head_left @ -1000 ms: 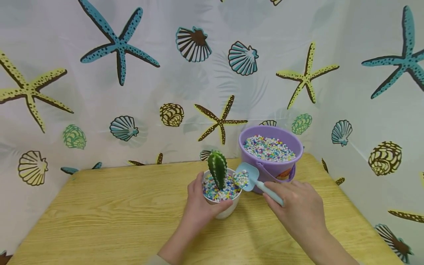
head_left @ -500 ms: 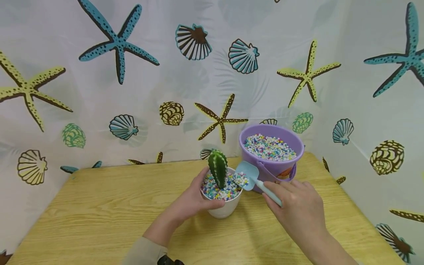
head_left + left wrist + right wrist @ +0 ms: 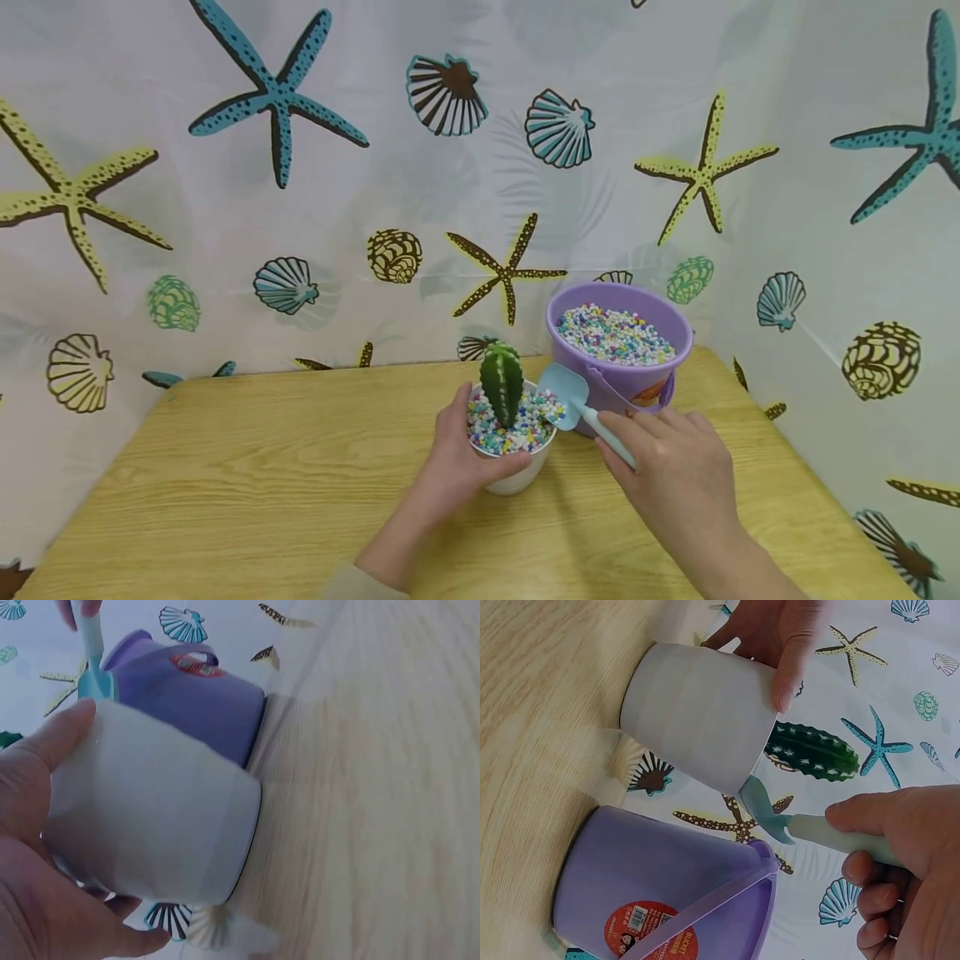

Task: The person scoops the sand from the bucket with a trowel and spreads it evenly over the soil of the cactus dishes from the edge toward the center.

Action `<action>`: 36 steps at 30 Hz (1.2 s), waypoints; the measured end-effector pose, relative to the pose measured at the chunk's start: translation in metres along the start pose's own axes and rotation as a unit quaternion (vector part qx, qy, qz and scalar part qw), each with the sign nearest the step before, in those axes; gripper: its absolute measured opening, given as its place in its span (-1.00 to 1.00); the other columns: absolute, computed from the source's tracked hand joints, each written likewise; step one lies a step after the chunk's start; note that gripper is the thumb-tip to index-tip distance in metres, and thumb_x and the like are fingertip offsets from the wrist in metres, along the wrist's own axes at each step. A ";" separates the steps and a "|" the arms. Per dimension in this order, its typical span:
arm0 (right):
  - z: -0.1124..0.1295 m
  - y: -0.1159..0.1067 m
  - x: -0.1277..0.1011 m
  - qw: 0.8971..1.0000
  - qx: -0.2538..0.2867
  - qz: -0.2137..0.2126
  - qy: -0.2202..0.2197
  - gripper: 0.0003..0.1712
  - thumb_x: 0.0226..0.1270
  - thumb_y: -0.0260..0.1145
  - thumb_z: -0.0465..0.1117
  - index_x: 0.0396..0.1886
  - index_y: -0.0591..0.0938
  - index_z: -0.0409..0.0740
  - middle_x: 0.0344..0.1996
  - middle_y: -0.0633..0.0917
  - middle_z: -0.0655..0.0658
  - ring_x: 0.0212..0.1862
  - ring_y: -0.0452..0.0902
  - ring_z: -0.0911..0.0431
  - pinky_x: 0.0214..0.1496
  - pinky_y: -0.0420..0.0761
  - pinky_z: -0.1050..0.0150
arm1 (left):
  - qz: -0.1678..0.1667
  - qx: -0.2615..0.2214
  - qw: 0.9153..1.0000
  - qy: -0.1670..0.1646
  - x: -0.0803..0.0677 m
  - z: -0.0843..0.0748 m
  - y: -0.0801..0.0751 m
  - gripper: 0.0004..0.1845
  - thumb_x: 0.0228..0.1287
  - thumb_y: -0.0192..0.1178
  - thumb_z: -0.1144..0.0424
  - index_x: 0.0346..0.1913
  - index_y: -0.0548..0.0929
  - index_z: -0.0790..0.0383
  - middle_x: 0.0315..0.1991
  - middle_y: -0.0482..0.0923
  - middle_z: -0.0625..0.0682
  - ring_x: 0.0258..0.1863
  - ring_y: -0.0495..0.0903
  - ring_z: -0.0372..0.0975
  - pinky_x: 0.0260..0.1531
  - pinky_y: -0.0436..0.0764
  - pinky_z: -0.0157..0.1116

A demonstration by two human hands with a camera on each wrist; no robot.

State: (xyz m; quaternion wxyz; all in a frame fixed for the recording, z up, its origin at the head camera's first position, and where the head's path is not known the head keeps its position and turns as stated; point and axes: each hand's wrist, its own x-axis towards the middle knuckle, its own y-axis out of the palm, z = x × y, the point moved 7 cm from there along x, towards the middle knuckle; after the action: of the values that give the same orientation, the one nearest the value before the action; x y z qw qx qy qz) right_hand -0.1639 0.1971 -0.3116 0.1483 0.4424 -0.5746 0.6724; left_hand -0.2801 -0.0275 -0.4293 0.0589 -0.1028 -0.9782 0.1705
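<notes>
The purple bucket (image 3: 660, 885) carries a red sticker (image 3: 649, 934) reading "BUCKET", seen only from the right wrist; the head view alone shows its coloured pebbles (image 3: 615, 333). The left hand (image 3: 457, 462) grips the white pot (image 3: 517, 475) with the cactus (image 3: 502, 385) on the counter (image 3: 262, 483). The right hand (image 3: 675, 475) grips the blue scoop (image 3: 577, 400), whose blade touches the pot's rim.

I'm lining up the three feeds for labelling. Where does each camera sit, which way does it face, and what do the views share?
Head: above, facing forward and down at the wooden table; both hands and forearms show.
Left wrist: beside the left hand, facing its grip on the white pot.
Right wrist: behind the right hand, facing its blue scoop.
All three share the pot, scoop and purple bucket.
</notes>
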 end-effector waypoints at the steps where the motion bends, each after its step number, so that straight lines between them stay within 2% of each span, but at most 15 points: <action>1: 0.000 0.000 0.000 1.000 -0.002 0.002 0.000 -0.56 0.07 0.80 -0.20 0.00 0.90 0.00 -0.23 0.90 -0.03 -0.29 0.73 -0.02 -0.36 0.48 0.12 | -0.006 0.003 1.000 -0.004 -0.001 -0.001 0.002 0.45 0.06 0.78 -0.01 0.80 -0.05 0.25 0.64 0.06 0.42 0.58 0.21 0.22 0.58 0.29 0.24; 3: 0.001 0.000 -0.001 1.000 -0.004 0.002 -0.002 -0.55 0.06 0.80 -0.20 0.00 0.90 0.00 -0.24 0.90 -0.03 -0.30 0.73 -0.02 -0.36 0.47 0.12 | -0.012 0.007 1.000 -0.012 -0.004 -0.002 0.003 0.45 0.06 0.78 -0.01 0.80 -0.05 0.24 0.64 0.04 0.42 0.58 0.22 0.23 0.57 0.30 0.25; 5: 0.002 0.000 -0.001 1.000 -0.007 -0.002 -0.005 -0.55 0.06 0.80 -0.19 -0.01 0.90 0.00 -0.25 0.89 -0.03 -0.31 0.72 -0.02 -0.37 0.47 0.12 | -0.004 0.007 1.000 -0.020 -0.005 -0.003 0.001 0.45 0.08 0.78 -0.01 0.81 -0.06 0.21 0.66 0.00 0.41 0.59 0.20 0.24 0.57 0.29 0.26; 11: 0.003 -0.002 -0.001 1.000 -0.010 -0.016 -0.013 -0.58 0.10 0.77 -0.19 -0.01 0.90 0.00 -0.28 0.89 -0.03 -0.34 0.69 -0.02 -0.40 0.43 0.12 | 0.073 0.000 0.997 -0.019 0.003 -0.001 -0.012 0.41 0.12 0.76 0.01 0.83 -0.05 0.11 0.73 -0.03 0.34 0.66 0.15 0.27 0.61 0.16 0.28; 14: 0.003 -0.003 -0.001 1.000 -0.011 -0.013 -0.014 -0.56 0.07 0.78 -0.21 0.00 0.90 0.00 -0.30 0.88 -0.02 -0.33 0.68 -0.02 -0.39 0.42 0.12 | 0.092 -0.009 0.996 -0.015 0.006 0.002 -0.013 0.41 0.11 0.77 0.04 0.83 -0.04 0.09 0.75 0.00 0.31 0.68 0.13 0.26 0.63 0.11 0.28; 18: 0.004 -0.003 -0.001 1.000 -0.014 -0.015 -0.018 -0.54 0.05 0.79 -0.22 0.00 0.90 -0.01 -0.30 0.88 -0.03 -0.32 0.69 -0.02 -0.39 0.42 0.12 | 0.079 -0.010 0.997 -0.021 0.004 0.005 -0.012 0.43 0.09 0.78 0.01 0.83 -0.05 0.07 0.75 -0.02 0.32 0.68 0.12 0.25 0.63 0.11 0.28; 24: 0.004 -0.004 -0.001 0.999 -0.019 -0.020 -0.020 -0.53 0.06 0.78 -0.22 0.02 0.90 -0.02 -0.28 0.88 -0.05 -0.30 0.70 -0.05 -0.38 0.43 0.10 | 0.012 0.035 0.999 -0.011 -0.004 -0.001 -0.005 0.46 0.06 0.78 -0.06 0.81 -0.03 0.20 0.66 0.07 0.39 0.60 0.24 0.24 0.58 0.28 0.24; 29: 0.004 -0.004 -0.001 0.999 -0.018 -0.022 -0.021 -0.53 0.05 0.79 -0.23 0.02 0.90 -0.02 -0.27 0.88 -0.05 -0.28 0.71 -0.06 -0.36 0.43 0.09 | -0.033 0.052 0.998 -0.026 -0.014 -0.005 0.002 0.46 0.04 0.78 -0.12 0.81 -0.01 0.21 0.62 0.08 0.43 0.53 0.33 0.29 0.51 0.40 0.26; 33: 0.005 -0.003 -0.001 0.999 -0.019 -0.021 -0.021 -0.52 0.04 0.79 -0.23 0.02 0.90 -0.01 -0.26 0.88 -0.05 -0.26 0.73 -0.05 -0.35 0.45 0.08 | -0.019 0.040 0.999 -0.032 -0.015 -0.008 0.001 0.45 0.08 0.77 -0.09 0.81 -0.04 0.22 0.64 0.01 0.44 0.55 0.30 0.33 0.52 0.37 0.28; 36: 0.005 -0.003 0.000 0.999 -0.020 -0.018 -0.021 -0.51 0.02 0.80 -0.24 0.03 0.90 -0.02 -0.26 0.87 -0.05 -0.25 0.72 -0.04 -0.34 0.45 0.08 | 0.023 0.025 0.999 -0.028 -0.009 -0.010 -0.007 0.43 0.12 0.75 -0.04 0.82 -0.06 0.18 0.69 -0.04 0.40 0.60 0.22 0.33 0.55 0.29 0.31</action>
State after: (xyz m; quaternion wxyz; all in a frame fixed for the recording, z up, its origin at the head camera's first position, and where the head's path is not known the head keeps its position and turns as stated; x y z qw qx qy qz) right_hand -0.1596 0.1932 -0.3106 0.1572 0.4633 -0.5831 0.6485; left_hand -0.2707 -0.0326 -0.4188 0.0303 -0.1187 -0.9723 0.1992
